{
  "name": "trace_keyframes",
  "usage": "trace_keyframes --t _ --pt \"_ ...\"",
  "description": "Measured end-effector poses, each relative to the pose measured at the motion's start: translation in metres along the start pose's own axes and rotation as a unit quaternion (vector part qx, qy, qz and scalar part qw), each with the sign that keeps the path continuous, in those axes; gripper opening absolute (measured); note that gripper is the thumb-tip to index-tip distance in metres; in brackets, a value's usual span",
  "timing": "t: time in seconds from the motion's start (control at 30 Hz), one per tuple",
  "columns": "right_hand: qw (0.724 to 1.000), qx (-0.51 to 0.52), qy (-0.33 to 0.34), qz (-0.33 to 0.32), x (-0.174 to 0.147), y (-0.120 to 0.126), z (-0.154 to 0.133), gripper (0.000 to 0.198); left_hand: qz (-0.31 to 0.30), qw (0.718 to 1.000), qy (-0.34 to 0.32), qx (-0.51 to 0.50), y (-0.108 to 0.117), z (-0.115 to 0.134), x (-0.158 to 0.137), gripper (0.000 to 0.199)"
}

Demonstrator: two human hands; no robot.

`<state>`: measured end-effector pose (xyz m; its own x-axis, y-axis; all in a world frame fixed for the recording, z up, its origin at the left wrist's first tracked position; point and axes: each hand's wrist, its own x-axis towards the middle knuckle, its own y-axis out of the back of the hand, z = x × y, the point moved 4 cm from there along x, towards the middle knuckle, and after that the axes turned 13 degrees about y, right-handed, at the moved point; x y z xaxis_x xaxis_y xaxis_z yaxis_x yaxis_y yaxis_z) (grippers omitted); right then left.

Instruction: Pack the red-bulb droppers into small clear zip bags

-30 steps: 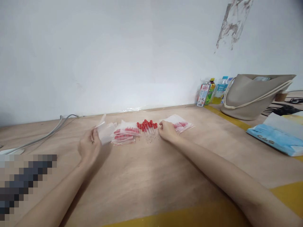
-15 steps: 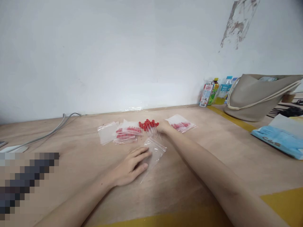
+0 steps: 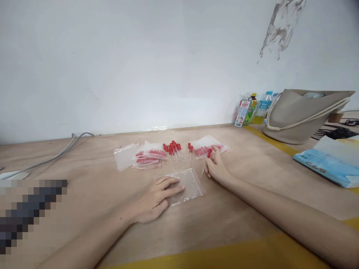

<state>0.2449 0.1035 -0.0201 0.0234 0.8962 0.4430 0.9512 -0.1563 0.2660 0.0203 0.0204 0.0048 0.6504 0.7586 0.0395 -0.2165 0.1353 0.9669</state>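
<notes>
My left hand [image 3: 157, 196] lies flat with its fingers spread over a clear zip-lock bag [image 3: 192, 183]. The bag rests on the table, its zip edge towards the right. In my right hand [image 3: 219, 170], a dropper [image 3: 209, 152] with a red bulb is pinched, its thin clear tube slanting down to the left. Beyond the bag is a loose pile of red-bulbed droppers [image 3: 172, 147]. A couple more droppers [image 3: 190, 148] lie apart, right of the pile. Filled bags [image 3: 148, 160] are stacked to the left; another group of filled bags [image 3: 202, 151] lies behind my right hand.
A flat clear bag [image 3: 126, 157] lies at the far left of the stack. Drink bottles [image 3: 262, 110], a carton [image 3: 242, 113], a grey bag [image 3: 297, 116] and a blue tissue pack [image 3: 322, 168] stand or lie at right. A grey cable [image 3: 60, 154] runs along the left.
My right hand has drawn back from the pile towards the right, now with a dropper in it. The bag under my left hand has turned, its zip edge now facing right.
</notes>
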Motion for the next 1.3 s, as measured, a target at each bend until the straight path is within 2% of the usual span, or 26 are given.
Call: trace_keyframes --t 0.13,0.27,0.4,0.53,0.63,0.8,0.9,1.13,1.23,1.3 --pt "0.993 0.112 -0.025 0.017 -0.024 0.014 -0.002 0.067 0.007 1.000 -0.008 -0.014 0.001 0.003 0.003 0.048" --pt "0.985 0.154 -0.038 0.066 -0.022 0.014 0.000 0.061 -0.001 1.000 -0.010 0.000 0.001 0.003 0.004 0.044" --pt "0.980 0.186 -0.045 0.062 -0.022 0.009 -0.001 0.054 -0.016 1.000 0.017 0.021 0.000 0.001 0.003 0.040" --pt "0.969 0.227 -0.100 0.011 -0.027 0.009 -0.003 0.038 -0.016 0.999 0.032 0.025 -0.001 0.003 0.004 0.043" --pt "0.963 0.231 -0.126 -0.059 -0.028 0.013 -0.005 0.034 -0.017 0.999 0.024 0.024 0.000 0.004 0.004 0.045" --pt "0.946 0.200 -0.102 -0.234 -0.026 0.021 -0.006 0.036 -0.019 0.999 0.023 0.012 0.000 0.005 0.005 0.047" --pt "0.936 0.172 -0.081 -0.296 -0.025 0.023 -0.008 0.036 -0.025 1.000 0.016 0.004 0.000 0.006 0.005 0.045" --pt "0.937 0.104 -0.043 -0.331 -0.025 0.019 -0.014 0.035 -0.019 1.000 0.002 -0.003 0.000 0.006 0.009 0.044" --pt "0.945 0.090 -0.041 -0.311 -0.024 0.018 -0.013 0.035 -0.011 1.000 0.004 -0.001 0.000 0.006 0.008 0.043" --pt "0.949 0.120 -0.034 -0.291 -0.024 0.016 -0.014 0.034 -0.009 1.000 0.004 -0.004 0.000 0.006 0.008 0.043"
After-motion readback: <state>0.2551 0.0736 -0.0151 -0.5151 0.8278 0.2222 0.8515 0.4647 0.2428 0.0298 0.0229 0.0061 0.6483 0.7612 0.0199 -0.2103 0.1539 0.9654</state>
